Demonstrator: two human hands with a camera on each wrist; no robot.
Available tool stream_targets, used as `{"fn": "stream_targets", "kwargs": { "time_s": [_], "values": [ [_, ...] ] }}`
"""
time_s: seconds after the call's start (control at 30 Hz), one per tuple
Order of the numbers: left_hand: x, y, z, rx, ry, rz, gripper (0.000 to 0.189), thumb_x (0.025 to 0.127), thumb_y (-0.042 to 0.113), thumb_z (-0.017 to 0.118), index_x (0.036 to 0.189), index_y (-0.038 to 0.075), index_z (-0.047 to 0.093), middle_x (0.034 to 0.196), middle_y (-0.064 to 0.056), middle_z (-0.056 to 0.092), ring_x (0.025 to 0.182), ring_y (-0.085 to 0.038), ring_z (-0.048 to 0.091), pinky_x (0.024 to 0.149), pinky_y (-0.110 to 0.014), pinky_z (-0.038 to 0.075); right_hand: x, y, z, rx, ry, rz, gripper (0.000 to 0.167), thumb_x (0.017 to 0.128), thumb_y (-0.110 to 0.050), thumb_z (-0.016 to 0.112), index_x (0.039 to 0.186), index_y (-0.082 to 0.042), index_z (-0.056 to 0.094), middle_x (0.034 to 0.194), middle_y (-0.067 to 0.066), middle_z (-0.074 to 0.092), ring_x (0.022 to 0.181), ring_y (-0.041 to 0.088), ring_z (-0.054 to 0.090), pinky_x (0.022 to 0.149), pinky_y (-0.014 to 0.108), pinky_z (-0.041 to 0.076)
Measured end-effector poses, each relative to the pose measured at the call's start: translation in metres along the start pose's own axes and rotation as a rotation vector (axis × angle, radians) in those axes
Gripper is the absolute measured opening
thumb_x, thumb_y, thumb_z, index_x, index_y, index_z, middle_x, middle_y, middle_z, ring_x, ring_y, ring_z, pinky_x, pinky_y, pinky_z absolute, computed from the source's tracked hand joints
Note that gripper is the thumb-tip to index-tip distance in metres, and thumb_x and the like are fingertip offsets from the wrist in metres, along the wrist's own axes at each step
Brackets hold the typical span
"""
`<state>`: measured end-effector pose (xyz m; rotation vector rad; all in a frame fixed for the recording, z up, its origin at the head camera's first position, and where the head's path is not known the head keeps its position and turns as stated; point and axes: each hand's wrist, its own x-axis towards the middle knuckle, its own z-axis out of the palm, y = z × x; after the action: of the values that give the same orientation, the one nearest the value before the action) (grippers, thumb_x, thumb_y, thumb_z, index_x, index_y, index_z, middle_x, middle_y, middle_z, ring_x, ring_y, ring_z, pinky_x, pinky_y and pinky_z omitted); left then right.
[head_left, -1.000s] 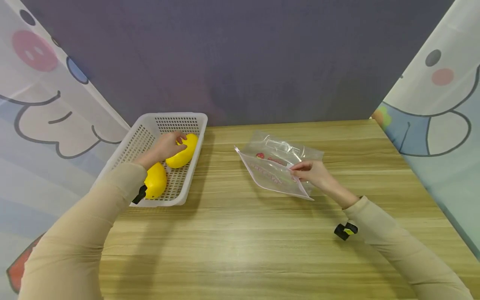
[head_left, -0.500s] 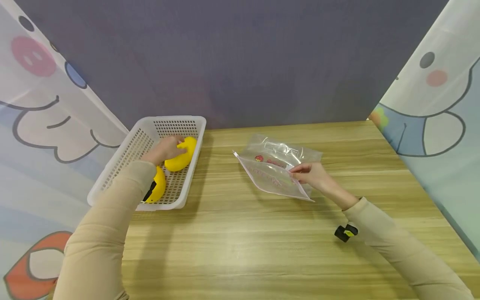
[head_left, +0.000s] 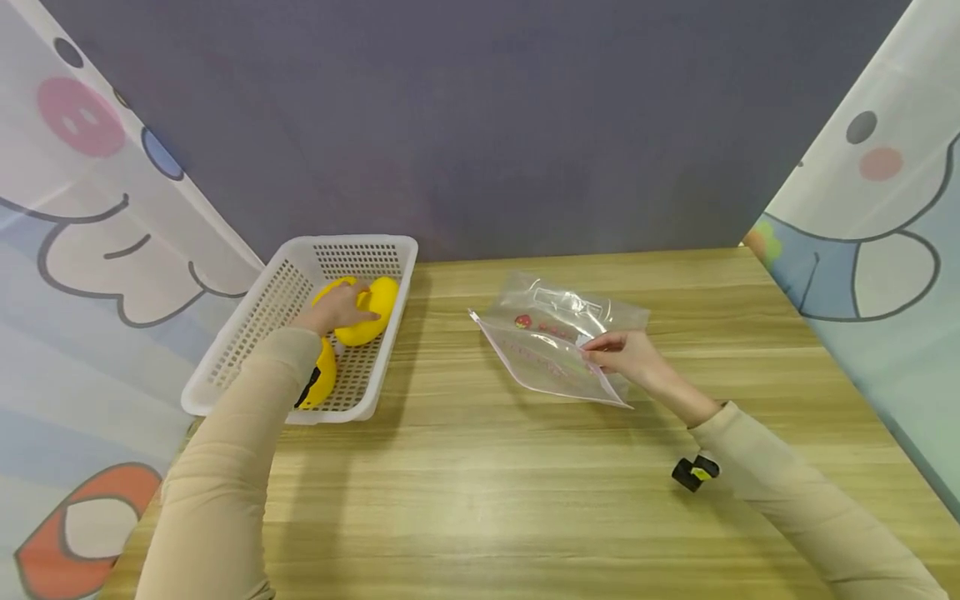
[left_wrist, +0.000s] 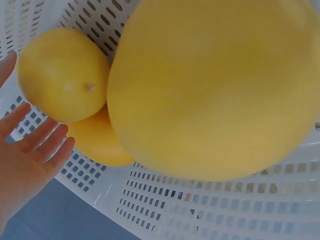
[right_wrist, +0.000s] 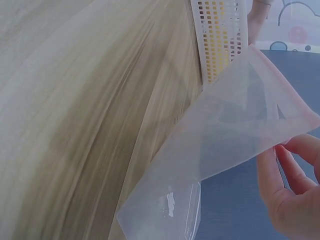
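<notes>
My left hand [head_left: 336,310] reaches into a white perforated basket [head_left: 225,358] of yellow mangoes. Its fingers are spread in the left wrist view, with the fingertips [left_wrist: 60,131] right at a mango [left_wrist: 62,75]. In the head view one mango [head_left: 381,302] lies beyond the fingers, another [head_left: 330,290] shows partly behind the hand, and a third [head_left: 325,379] sits near the wrist, partly hidden by the wrist camera. My right hand [head_left: 628,357] pinches the upper edge of a clear zip bag [head_left: 543,362] with a pink rim; in the right wrist view the mouth edge is lifted.
The basket stands at the left of a wooden table [head_left: 480,500], close to the grey back panel [head_left: 480,125]. Printed cartoon cloths [head_left: 862,208] hang at both sides. A zip slider [head_left: 473,315] sits at the bag's left corner.
My left hand has shifted slightly among the mangoes, and another mango now shows behind it. My right hand keeps its pinch on the bag, which stays in place.
</notes>
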<state>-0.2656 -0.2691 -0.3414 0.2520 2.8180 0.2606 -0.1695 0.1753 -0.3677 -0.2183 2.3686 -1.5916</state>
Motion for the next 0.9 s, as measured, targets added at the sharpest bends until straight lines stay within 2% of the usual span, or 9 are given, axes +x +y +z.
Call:
{"fn": "stream_targets", "kwargs": {
  "time_s": [0.27,0.47,0.63,0.77,0.9],
  "values": [
    [0.003,-0.005,0.006,-0.051,-0.08,-0.091,0.082,0.083,0.041,0.056,0.14,0.002,0.014,0.137,-0.032,0.02,0.122,-0.046,0.024,0.095,-0.059,0.026,0.0,0.002,0.001,-0.003,0.0,-0.009,0.029,0.083,-0.01,0.06,0.102,0.012,0.058,0.089,0.015,0.065,0.07,0.008,0.061,0.066,0.025,0.052],
    [0.005,-0.006,0.008,-0.093,-0.094,-0.118,0.088,0.08,0.041,0.06,0.141,0.005,0.008,0.14,-0.031,0.01,0.126,-0.046,0.013,0.097,-0.062,0.019,0.0,0.0,0.002,0.008,0.012,-0.015,0.03,0.082,-0.009,0.06,0.102,0.014,0.057,0.088,0.016,0.065,0.069,0.006,0.061,0.065,0.024,0.052],
    [0.004,-0.007,0.011,-0.138,-0.115,-0.135,0.091,0.078,0.043,0.061,0.141,0.009,0.005,0.141,-0.032,0.001,0.128,-0.046,0.004,0.094,-0.066,0.017,-0.001,0.0,0.002,0.008,0.012,-0.007,0.03,0.082,-0.008,0.06,0.102,0.014,0.057,0.088,0.016,0.065,0.069,0.007,0.061,0.065,0.024,0.052],
    [0.004,-0.009,0.013,-0.136,-0.105,-0.122,0.091,0.078,0.041,0.062,0.141,0.01,0.004,0.137,-0.032,0.016,0.125,-0.044,0.019,0.095,-0.062,0.022,-0.001,0.002,0.002,0.009,0.01,0.003,0.03,0.082,-0.008,0.06,0.103,0.014,0.057,0.089,0.017,0.065,0.07,0.007,0.061,0.066,0.024,0.052],
    [0.004,-0.011,0.014,-0.133,-0.083,-0.109,0.091,0.077,0.041,0.063,0.141,0.009,0.007,0.127,-0.03,0.035,0.112,-0.04,0.039,0.091,-0.057,0.032,0.0,0.003,0.002,0.002,0.004,0.003,0.03,0.083,-0.008,0.06,0.103,0.014,0.057,0.091,0.018,0.064,0.071,0.008,0.061,0.066,0.025,0.052]
  ]
}}
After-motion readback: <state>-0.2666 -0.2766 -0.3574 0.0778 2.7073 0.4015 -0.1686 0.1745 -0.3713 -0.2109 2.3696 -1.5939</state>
